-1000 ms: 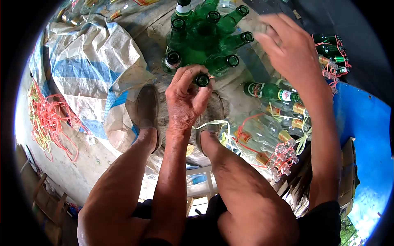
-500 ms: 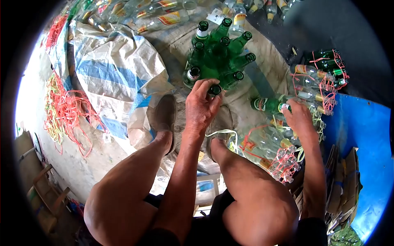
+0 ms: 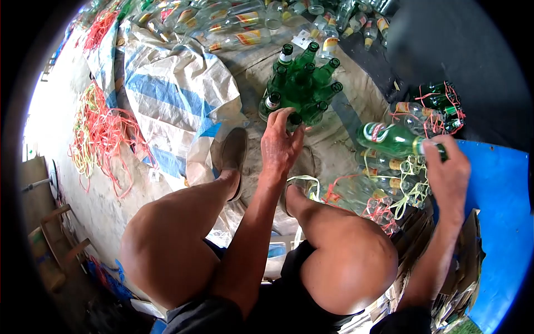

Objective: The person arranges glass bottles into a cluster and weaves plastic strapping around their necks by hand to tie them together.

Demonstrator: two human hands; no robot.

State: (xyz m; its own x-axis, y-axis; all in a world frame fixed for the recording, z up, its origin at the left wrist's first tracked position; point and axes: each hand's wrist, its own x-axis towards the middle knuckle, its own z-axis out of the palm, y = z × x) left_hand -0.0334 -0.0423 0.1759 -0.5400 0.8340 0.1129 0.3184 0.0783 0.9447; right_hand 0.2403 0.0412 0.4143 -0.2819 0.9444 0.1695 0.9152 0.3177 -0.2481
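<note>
The held bottle (image 3: pixel 392 139) is green glass with a red, white and green label near its base and a paler band at the neck. It is to the right of the standing cluster (image 3: pixel 300 89) of green bottles and a little nearer the person, roughly on its side, with its base towards the cluster and its neck pointing away. The right hand (image 3: pixel 449 170) has its grip closed around that neck, fingers and thumb pressed to the glass, the dark mouth showing just past them.

The left hand (image 3: pixel 282 142) is at the near edge of the cluster, its grip curled closely about the neck of the nearest bottle (image 3: pixel 295 119), which stands upright. Two bottles of the cluster show white neck bands.

Half a second ago the labelled bottle was lower, among the clear bottles (image 3: pixel 381 161) that lie right of the cluster, and the right hand was only at its neck. Now it is raised above them and turned slightly, its base tipped up. The left hand keeps its place on the nearest bottle. The cluster itself has the same arrangement, and the woven sheet (image 3: pixel 161 61) is spread to its left as before.
</note>
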